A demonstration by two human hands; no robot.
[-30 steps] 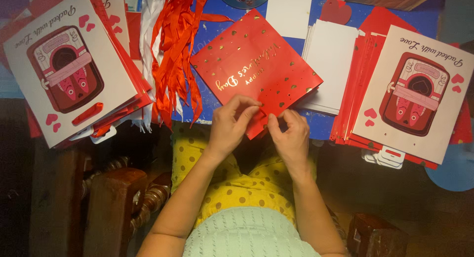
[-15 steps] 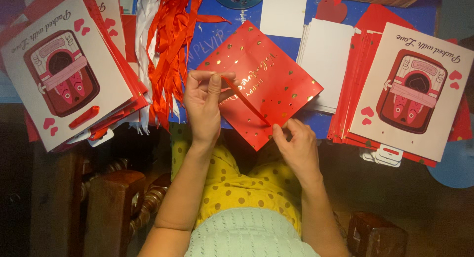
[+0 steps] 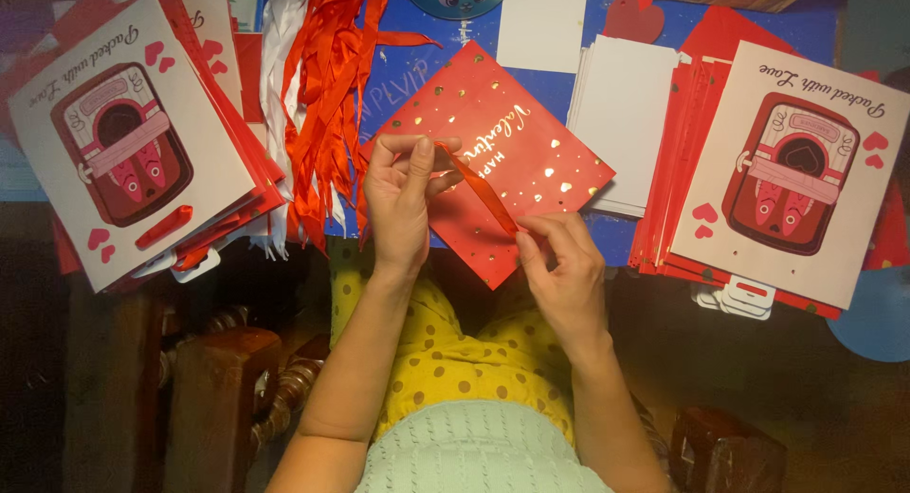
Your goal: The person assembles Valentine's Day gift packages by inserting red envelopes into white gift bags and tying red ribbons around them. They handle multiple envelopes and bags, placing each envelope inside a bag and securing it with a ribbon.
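Over blue table (image 3: 578,242), hands pinch red ribbon (image 3: 479,191) taut, slanting upper-left to lower-right.

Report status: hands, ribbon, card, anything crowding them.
Left hand and right hand each pinch an end of the red ribbon, stretched taut over the red card. Ribbon bundle close left.

You're looking down at a blue table (image 3: 607,251), its near edge crossing mid-frame. Below it, dark carved wooden chair parts (image 3: 223,398) on your left, another dark wood piece (image 3: 725,450) lower right. Dim, warm light; floor lost in shadow.
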